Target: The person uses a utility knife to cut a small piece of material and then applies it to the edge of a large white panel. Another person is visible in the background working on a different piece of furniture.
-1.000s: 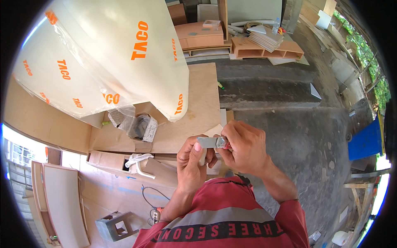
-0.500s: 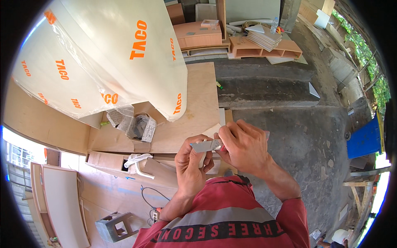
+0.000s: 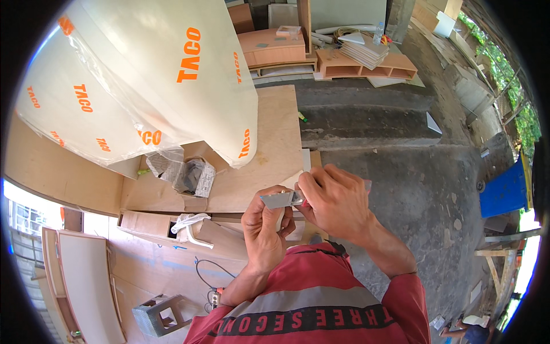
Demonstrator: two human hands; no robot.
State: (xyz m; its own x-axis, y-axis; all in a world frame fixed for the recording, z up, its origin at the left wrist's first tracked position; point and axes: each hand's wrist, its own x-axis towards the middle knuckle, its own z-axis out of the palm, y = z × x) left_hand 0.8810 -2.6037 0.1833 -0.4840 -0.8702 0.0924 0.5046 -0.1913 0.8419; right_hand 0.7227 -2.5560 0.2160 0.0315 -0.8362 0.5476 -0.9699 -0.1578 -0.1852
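Note:
In front of my chest my right hand [image 3: 335,198] is closed round a putty knife, with its flat grey blade [image 3: 277,199] pointing left and a reddish handle end showing past the little-finger side. My left hand [image 3: 265,226] is closed just below and beside the blade, its thumb up against it. A narrow off-white piece [image 3: 280,220] pokes out between the left thumb and fingers; its kind cannot be made out. The fingertips of both hands nearly meet at the blade's base, and the right fingers hide most of the handle.
Ahead lies a plywood panel [image 3: 278,132] with an opened paper-wrapped box [image 3: 196,176] on it. A large plastic-wrapped piece [image 3: 154,69] stands at left. Concrete steps [image 3: 366,109], wooden shelf units [image 3: 366,64] and a blue bin [image 3: 504,189] lie beyond. Another person [image 3: 475,333] shows lower right.
The putty knife's blade has shifted slightly left and turned a little in my fingers. My right hand has moved slightly left. The person at lower right has moved further into view.

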